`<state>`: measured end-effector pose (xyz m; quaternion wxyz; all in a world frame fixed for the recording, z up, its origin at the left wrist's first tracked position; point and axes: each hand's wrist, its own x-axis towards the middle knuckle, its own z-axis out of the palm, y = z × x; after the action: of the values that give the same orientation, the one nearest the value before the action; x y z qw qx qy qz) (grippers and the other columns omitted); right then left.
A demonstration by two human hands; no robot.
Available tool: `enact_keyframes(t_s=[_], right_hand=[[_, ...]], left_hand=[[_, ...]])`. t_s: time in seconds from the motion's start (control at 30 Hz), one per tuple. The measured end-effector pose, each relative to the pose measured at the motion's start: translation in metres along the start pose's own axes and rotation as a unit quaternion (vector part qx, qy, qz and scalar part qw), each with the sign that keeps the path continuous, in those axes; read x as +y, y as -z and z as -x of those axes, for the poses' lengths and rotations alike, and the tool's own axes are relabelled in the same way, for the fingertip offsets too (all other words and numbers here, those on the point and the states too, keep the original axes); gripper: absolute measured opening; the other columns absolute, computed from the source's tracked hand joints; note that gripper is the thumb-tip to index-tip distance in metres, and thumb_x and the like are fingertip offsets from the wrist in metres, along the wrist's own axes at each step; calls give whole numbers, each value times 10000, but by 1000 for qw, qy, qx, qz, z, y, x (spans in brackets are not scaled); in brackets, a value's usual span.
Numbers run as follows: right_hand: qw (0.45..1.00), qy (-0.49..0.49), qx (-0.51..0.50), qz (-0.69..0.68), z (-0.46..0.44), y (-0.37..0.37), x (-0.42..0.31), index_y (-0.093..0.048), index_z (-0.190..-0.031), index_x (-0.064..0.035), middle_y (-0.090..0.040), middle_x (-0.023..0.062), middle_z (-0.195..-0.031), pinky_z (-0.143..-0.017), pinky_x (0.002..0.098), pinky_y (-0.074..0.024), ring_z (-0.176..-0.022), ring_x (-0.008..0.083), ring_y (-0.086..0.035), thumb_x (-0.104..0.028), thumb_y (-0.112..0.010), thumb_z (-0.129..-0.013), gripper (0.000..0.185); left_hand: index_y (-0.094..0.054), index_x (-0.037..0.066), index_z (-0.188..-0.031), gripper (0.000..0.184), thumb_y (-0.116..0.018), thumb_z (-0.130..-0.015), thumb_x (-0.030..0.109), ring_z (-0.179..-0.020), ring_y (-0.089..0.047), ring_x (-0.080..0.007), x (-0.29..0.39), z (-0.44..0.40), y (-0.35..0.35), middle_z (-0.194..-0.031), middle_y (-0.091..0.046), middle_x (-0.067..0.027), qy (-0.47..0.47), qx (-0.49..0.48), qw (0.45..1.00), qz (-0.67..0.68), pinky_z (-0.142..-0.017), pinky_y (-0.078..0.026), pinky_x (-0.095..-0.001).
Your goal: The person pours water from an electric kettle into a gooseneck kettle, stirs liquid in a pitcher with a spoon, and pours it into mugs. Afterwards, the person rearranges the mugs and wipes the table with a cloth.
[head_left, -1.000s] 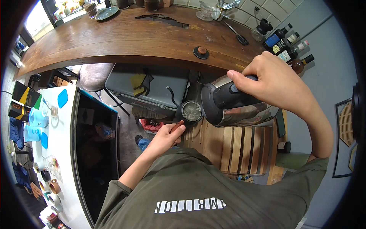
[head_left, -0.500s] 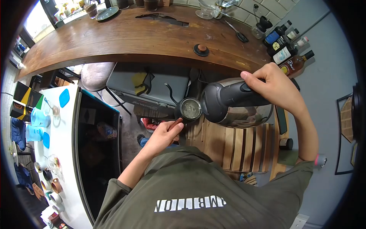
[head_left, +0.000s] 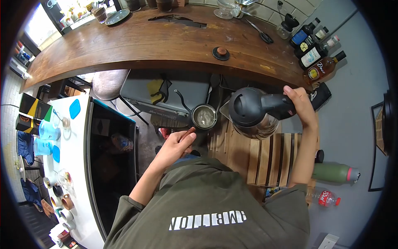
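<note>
A small pot [head_left: 192,121] is held in front of the near edge of the wooden counter [head_left: 124,47], its top uncovered and clear liquid seen inside; its thin curved spout [head_left: 180,98] is pointed away from the body. The pot's brown handle [head_left: 191,131] is gripped by the left hand [head_left: 173,148], the fingers being closed around it and partly hidden. By the right hand [head_left: 302,107] the black handle [head_left: 278,106] of an electric kettle [head_left: 248,108] is grasped, with the thumb laid on top and the fingers wrapped beneath, mostly out of sight. The kettle is held just beside the pot, to its right, with its lip turned toward the pot's rim; whether the two are touching cannot be told. On the counter, a round lid [head_left: 221,53] with a brown knob is set by the near edge, right of the middle. Scissors [head_left: 263,36] are laid toward the right end, and bottles [head_left: 325,66] are stood at the right-hand edge. Below the near edge, a grey box [head_left: 139,89] is seen, with a slatted wooden bench [head_left: 265,162] under the kettle.
</note>
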<state>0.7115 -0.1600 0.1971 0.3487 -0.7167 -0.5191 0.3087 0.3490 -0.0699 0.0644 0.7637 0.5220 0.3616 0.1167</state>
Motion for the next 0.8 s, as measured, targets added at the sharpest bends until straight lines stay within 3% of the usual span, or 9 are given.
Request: enact_keyframes(t_s=[0.07,0.23,0.43,0.8], right_hand=[[986,-14,139,-92,10,-7,24,-568,-578,-86,-461,-40,-485,-416,230,-291,-418,52,-422,-438,-554,-970,527],[935,-71,281,-206,41,-36,103,-565,-617,-83,-494,-4,-509,-410,234,-303,-411,81,-446,-463,-560,-965,516],[851,-146,420,-278,50,-94,169,-535,-658,-79,-471,3,-531,-417,238,-313,-441,82,-438,-527,-544,-967,545],[745,-145,550,-348,33,-148,240,-545,-638,-62,-510,19,-553,-434,249,-343,-457,90,-448,-541,-552,-958,576]], left_hand=[[-562,-68,-1251,513,-560,-992,374,-569,-386,-15,1,1,2,-676,-467,56,0,-7,1000,-3,-496,-305,-200],[-559,37,-909,319,-532,-1014,336,-543,-325,-8,13,5,2,-643,-402,72,-7,19,999,37,-474,-245,-200],[-527,70,-852,292,-532,-1019,308,-535,-302,-11,12,4,10,-648,-388,63,-9,42,998,48,-465,-216,-203],[-490,91,-818,312,-526,-1019,328,-483,-278,-13,18,1,16,-612,-362,68,-32,64,997,27,-441,-177,-205]])
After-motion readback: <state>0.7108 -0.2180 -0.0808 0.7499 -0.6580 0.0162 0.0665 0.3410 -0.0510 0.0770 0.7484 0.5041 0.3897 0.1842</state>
